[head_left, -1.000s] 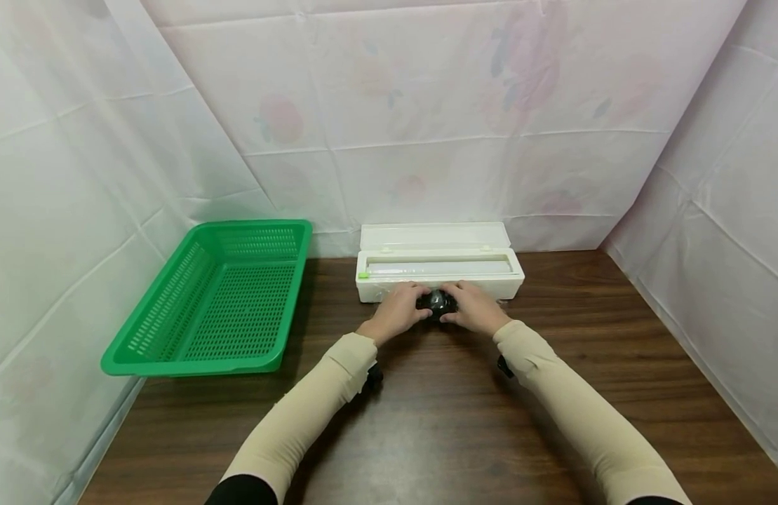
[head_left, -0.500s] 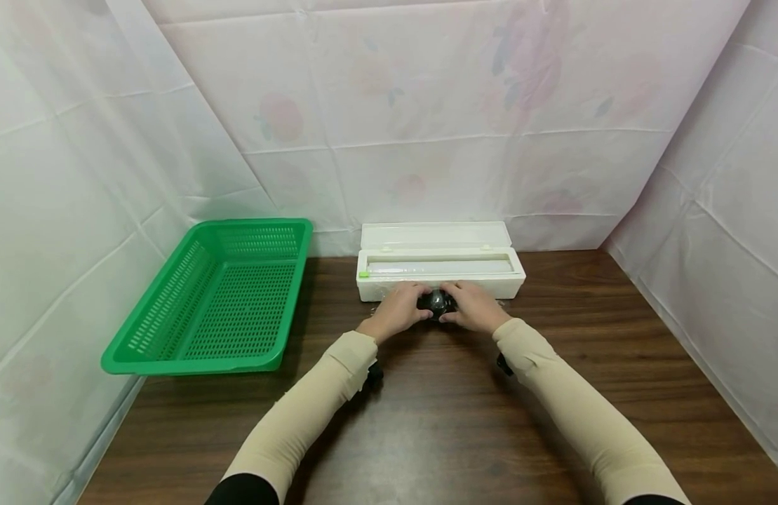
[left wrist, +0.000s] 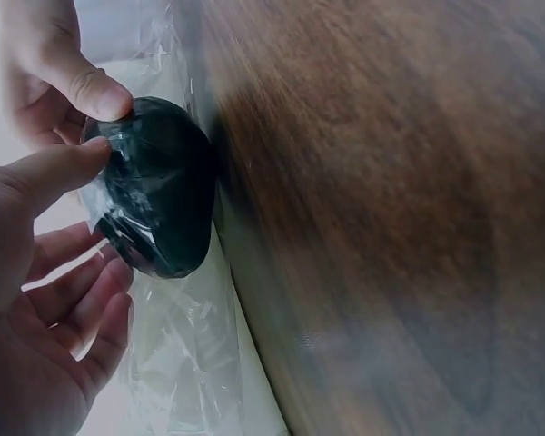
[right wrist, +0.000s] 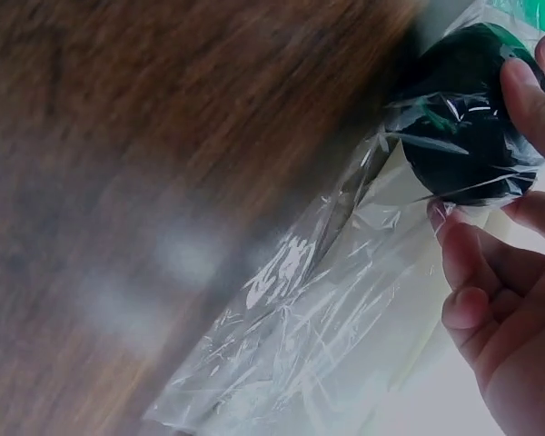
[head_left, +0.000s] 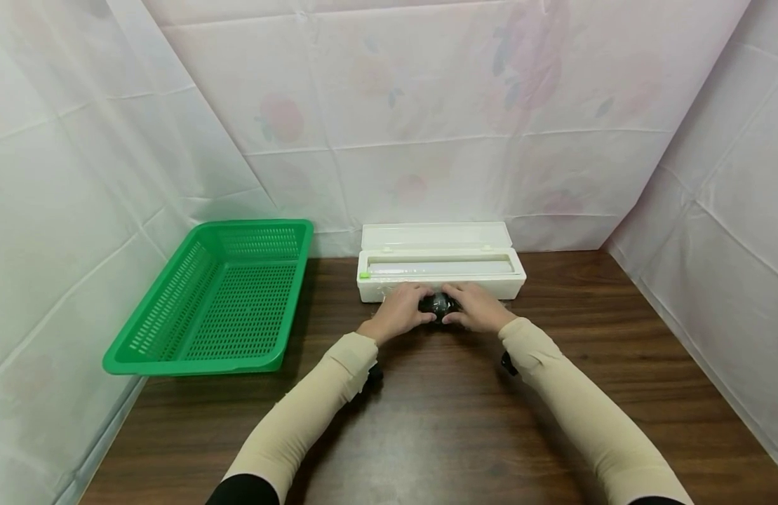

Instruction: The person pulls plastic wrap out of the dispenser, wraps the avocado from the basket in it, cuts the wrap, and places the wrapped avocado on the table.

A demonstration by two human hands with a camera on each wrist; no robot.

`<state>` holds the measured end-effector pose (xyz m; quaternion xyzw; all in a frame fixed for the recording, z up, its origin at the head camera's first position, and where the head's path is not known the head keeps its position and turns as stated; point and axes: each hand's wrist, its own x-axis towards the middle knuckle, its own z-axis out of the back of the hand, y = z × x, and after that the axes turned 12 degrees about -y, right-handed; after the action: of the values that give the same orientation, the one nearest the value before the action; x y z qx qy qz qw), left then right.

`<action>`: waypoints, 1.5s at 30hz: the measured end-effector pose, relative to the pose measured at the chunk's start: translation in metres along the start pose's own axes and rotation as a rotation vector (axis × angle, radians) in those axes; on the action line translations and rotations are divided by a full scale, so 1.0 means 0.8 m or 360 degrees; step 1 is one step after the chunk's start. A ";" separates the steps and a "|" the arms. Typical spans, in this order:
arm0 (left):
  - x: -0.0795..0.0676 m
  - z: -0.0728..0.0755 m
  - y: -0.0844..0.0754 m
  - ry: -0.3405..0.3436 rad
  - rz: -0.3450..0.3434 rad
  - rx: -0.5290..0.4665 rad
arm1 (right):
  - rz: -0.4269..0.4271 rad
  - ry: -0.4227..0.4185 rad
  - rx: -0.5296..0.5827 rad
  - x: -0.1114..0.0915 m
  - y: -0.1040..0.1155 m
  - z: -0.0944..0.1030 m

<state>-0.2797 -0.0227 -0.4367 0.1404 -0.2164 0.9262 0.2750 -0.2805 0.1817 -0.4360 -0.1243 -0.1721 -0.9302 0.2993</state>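
A dark, smooth, rounded object (left wrist: 168, 186), greenish-black and overlaid with clear film, is held between both hands near the front of a white cling film dispenser (head_left: 442, 284). My left hand (head_left: 398, 312) grips its left side, thumb on the near surface and fingertips at its edge. From the other side my right hand (head_left: 480, 308) pinches it between thumb and fingers. Loose cling film (right wrist: 300, 272) spreads beside the object, crumpled and shiny in both wrist views. The dispenser's lid (head_left: 436, 236) is raised; a white roll and a small green slider (head_left: 364, 275) show.
A green perforated basket (head_left: 281, 308) stands on the left of the dark wooden table (head_left: 426, 421). White patterned cloth (head_left: 389, 112) hangs behind the dispenser, with more cloth on both sides.
Both hands keep their hold on the dark object. The object and right hand have shifted very slightly to the right and toward me; basket and dispenser stay in place.
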 end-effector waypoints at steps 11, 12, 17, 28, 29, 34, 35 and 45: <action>0.003 -0.004 0.003 -0.0044 0.0040 -0.0055 | -0.0098 -0.0053 0.0093 -0.002 0.001 0.000; 0.003 -0.004 0.003 -0.0052 0.0029 -0.0049 | -0.0106 -0.0049 0.0082 -0.002 0.002 0.002; 0.003 -0.004 0.005 -0.0049 0.0024 -0.0048 | -0.0095 -0.0088 0.0005 -0.003 0.008 0.008; 0.004 -0.004 0.003 0.0003 0.0096 0.0021 | 0.0093 -0.0250 -0.0299 -0.005 0.013 0.004; 0.004 -0.004 0.003 0.0006 0.0099 0.0025 | 0.0098 -0.0250 -0.0318 -0.005 0.013 0.003; 0.004 -0.005 0.003 -0.0010 0.0080 0.0043 | 0.0087 -0.0261 -0.0308 -0.003 0.013 0.003; 0.003 -0.005 0.003 -0.0020 0.0079 0.0043 | 0.0082 -0.0258 -0.0299 -0.002 0.012 0.003; 0.000 0.000 0.001 -0.0103 -0.0033 0.0051 | 0.0006 -0.0213 -0.0202 -0.002 0.011 0.004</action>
<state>-0.2807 -0.0234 -0.4371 0.1770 -0.2088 0.9216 0.2753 -0.2737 0.1768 -0.4312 -0.2053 -0.1321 -0.9283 0.2804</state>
